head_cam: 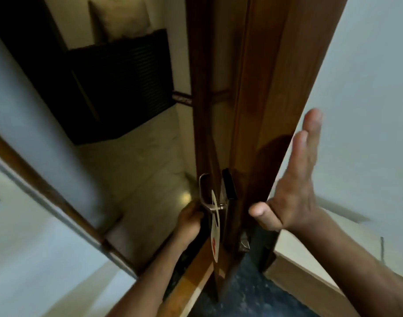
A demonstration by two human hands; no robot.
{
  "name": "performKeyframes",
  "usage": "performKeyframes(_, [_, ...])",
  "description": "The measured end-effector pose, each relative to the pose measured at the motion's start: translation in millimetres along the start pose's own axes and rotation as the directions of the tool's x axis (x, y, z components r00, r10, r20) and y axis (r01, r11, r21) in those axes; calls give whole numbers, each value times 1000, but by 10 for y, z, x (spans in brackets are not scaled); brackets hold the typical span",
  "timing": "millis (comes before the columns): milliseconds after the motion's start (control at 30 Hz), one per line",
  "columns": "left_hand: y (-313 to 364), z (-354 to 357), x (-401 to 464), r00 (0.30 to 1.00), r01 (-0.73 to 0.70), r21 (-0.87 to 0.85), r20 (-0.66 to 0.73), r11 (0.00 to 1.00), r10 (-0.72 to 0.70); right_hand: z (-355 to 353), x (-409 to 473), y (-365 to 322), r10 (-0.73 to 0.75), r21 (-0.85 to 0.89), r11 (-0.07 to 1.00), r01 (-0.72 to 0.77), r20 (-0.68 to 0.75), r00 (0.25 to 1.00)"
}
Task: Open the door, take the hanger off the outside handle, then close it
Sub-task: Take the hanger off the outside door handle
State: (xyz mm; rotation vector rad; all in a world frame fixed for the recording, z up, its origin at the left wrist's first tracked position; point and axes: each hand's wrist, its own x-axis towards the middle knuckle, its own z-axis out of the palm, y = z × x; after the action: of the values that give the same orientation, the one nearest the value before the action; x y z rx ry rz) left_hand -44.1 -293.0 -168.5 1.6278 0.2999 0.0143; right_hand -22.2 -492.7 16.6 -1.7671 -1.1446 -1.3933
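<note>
The brown wooden door [260, 115] stands open, seen edge-on in the middle of the head view. A silver outside handle [204, 193] sticks out on its left face. From that handle hangs a white door hanger [215, 236] with a red mark low down. My left hand [190, 221] reaches past the door's edge and sits just left of the hanger, below the handle; whether its curled fingers touch the hanger I cannot tell. My right hand [296, 184] is flat and spread against the door's right face.
The door frame [47, 191] runs diagonally at the left, with a pale wall beside it. Beyond the doorway lies a light tiled floor [141, 161] and a dark louvred panel [118, 83]. Dark carpet [248, 291] is underfoot. A white wall [367, 88] stands at the right.
</note>
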Motion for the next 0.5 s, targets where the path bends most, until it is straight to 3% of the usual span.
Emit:
performKeyframes(100, [46,345,101,983,34,-43,181,999,-26,-236,-63,225,-51,-268,962,57,29,998])
performKeyframes(200, [47,573,236,942,42,5,333,999,-41,-480,-196,428,-205,-478,839,258,161,965])
performKeyframes(300, [146,783,328,907,34,81,416,996,-65,-687,-215,641,-264,-557,738,381,282,922])
performKeyframes(500, [290,1105,474,873,-21,78,487,997,-20,-1013,-256,977,-194,-651,629,426,400,896])
